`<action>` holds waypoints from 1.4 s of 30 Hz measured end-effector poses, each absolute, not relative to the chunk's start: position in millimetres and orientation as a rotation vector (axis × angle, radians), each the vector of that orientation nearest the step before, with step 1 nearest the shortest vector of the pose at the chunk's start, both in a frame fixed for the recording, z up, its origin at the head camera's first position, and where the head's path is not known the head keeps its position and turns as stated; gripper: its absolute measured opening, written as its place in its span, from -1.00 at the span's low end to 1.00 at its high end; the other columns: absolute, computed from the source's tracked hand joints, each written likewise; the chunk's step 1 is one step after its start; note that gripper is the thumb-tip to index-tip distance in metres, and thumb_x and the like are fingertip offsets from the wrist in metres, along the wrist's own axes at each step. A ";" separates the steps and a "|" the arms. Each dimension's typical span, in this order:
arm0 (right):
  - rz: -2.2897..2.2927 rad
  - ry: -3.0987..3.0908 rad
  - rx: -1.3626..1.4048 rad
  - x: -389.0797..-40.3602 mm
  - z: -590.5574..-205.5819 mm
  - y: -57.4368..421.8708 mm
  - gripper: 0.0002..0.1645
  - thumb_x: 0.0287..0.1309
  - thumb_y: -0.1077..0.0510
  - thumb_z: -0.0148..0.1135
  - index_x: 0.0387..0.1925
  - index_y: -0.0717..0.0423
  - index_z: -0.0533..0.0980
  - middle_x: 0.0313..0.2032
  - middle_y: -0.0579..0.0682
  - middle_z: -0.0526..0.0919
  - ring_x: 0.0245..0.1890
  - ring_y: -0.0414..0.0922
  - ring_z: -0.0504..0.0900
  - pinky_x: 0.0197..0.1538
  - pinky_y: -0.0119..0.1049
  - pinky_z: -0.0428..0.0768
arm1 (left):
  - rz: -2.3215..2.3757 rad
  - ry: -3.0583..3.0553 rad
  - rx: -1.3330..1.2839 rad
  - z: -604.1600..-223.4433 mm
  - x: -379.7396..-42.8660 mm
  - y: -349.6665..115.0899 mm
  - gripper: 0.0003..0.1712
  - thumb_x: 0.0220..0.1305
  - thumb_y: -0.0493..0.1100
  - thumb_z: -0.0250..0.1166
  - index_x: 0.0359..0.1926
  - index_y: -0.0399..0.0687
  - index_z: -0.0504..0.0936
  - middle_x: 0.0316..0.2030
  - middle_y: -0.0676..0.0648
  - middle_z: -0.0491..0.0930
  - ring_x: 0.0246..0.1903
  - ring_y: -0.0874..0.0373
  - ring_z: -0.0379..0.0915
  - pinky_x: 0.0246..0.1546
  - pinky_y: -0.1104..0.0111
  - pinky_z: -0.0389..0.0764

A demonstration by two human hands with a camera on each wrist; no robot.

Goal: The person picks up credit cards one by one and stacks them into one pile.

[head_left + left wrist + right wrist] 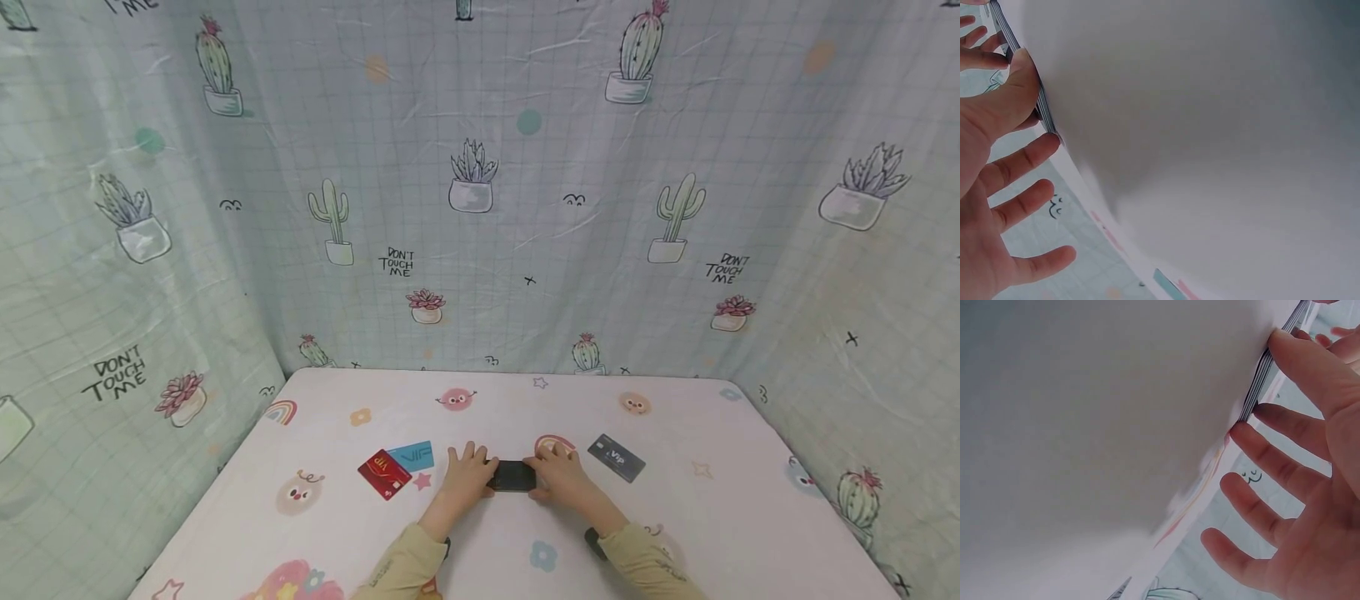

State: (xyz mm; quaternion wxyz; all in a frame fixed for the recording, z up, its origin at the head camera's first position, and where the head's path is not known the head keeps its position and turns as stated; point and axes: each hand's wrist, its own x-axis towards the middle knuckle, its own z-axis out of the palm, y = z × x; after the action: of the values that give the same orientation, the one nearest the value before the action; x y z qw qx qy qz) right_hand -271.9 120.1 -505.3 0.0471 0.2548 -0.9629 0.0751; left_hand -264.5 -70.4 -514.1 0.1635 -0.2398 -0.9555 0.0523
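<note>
A stack of dark cards (513,476) lies at the middle of the table between the two hands. The left hand (470,475) pinches its left end. At the opposite end, the right hand (558,477) grips it the same way. Seen edge-on in the left wrist view, the card stack (1044,103) shows several thin layers, with the thumb on the near edge. In the right wrist view the thumb and forefinger hold the layered edge (1259,378) while the other fingers spread out.
Left of the hands, a red VIP card (385,474) overlaps a blue card (414,456). A dark grey VIP card (617,457) lies to the right of the right hand. The white table (712,517) has printed cartoon figures, and a cactus-print curtain (525,242) hangs behind and beside it.
</note>
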 end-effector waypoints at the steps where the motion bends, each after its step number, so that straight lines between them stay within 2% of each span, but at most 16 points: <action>1: 0.230 -2.937 0.778 -271.9 -505.4 120.1 -0.40 -0.21 -0.07 0.37 -0.05 0.05 0.49 -0.19 0.03 0.51 -0.16 0.02 0.37 -0.15 0.06 0.35 | 0.170 -2.738 -0.683 -512.1 -263.2 -69.8 -0.49 -0.15 0.12 0.35 -0.11 0.08 0.55 -0.22 -0.03 0.51 -0.13 0.06 0.30 -0.12 0.01 0.39; 9: 0.245 -2.922 0.791 -272.0 -505.9 121.0 -0.40 -0.21 -0.06 0.37 -0.05 0.05 0.49 -0.18 0.03 0.52 -0.16 0.02 0.37 -0.19 0.02 0.36 | 0.142 -2.774 -0.688 -511.8 -262.4 -69.2 -0.48 -0.13 0.10 0.35 -0.08 0.06 0.54 -0.21 -0.02 0.51 -0.14 0.07 0.29 -0.11 0.01 0.40; 15: 0.283 -2.946 0.776 -269.2 -505.2 121.4 -0.36 -0.17 -0.05 0.36 0.00 0.08 0.45 -0.10 0.08 0.50 -0.09 0.10 0.38 -0.11 0.11 0.36 | 0.082 -2.796 -0.683 -510.9 -261.0 -71.4 -0.44 -0.09 0.08 0.34 -0.01 0.03 0.51 -0.20 -0.06 0.51 -0.17 0.06 0.29 -0.15 0.03 0.40; 20: 0.259 -2.975 0.744 -268.2 -506.4 121.4 -0.33 -0.16 -0.06 0.35 0.05 0.06 0.41 -0.07 0.09 0.50 -0.08 0.09 0.38 -0.07 0.11 0.36 | 0.037 -2.797 -0.681 -511.4 -261.0 -72.9 -0.37 -0.10 0.08 0.35 0.04 0.00 0.47 -0.18 -0.12 0.51 -0.14 0.01 0.30 -0.13 0.01 0.40; 26: 0.267 -2.947 0.747 -267.6 -508.6 126.8 -0.32 -0.16 -0.05 0.34 0.06 0.08 0.41 -0.11 0.09 0.52 -0.11 0.07 0.39 -0.15 0.06 0.37 | 0.035 -2.794 -0.680 -512.9 -262.6 -75.0 -0.34 -0.10 0.11 0.35 0.06 0.00 0.46 -0.18 -0.11 0.52 -0.13 0.02 0.30 -0.14 0.03 0.40; 35: 0.323 -2.930 0.690 -262.7 -510.4 148.4 -0.39 -0.10 -0.02 0.29 0.03 0.09 0.42 -0.16 0.08 0.52 -0.18 0.02 0.39 -0.17 0.04 0.39 | -0.059 -2.734 -0.750 -506.4 -264.8 -74.7 -0.47 0.01 0.10 0.28 0.03 0.04 0.48 -0.27 -0.04 0.47 -0.24 0.12 0.22 -0.34 0.28 0.25; 42: 0.337 -2.947 0.615 -255.5 -511.8 172.4 -0.47 -0.07 -0.03 0.27 -0.02 0.07 0.46 -0.20 0.03 0.53 -0.19 0.00 0.42 -0.11 0.09 0.38 | -0.082 -2.676 -0.802 -496.0 -263.9 -69.3 -0.52 0.07 0.06 0.25 0.02 0.04 0.48 -0.25 -0.02 0.49 -0.23 0.12 0.24 -0.34 0.30 0.25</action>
State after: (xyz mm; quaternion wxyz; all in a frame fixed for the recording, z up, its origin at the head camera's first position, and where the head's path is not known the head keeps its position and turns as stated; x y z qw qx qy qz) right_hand -255.5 172.4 -511.8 0.0561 0.2026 -0.9713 0.1110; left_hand -263.9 -69.3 -496.0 0.1724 -0.2826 -0.9432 -0.0289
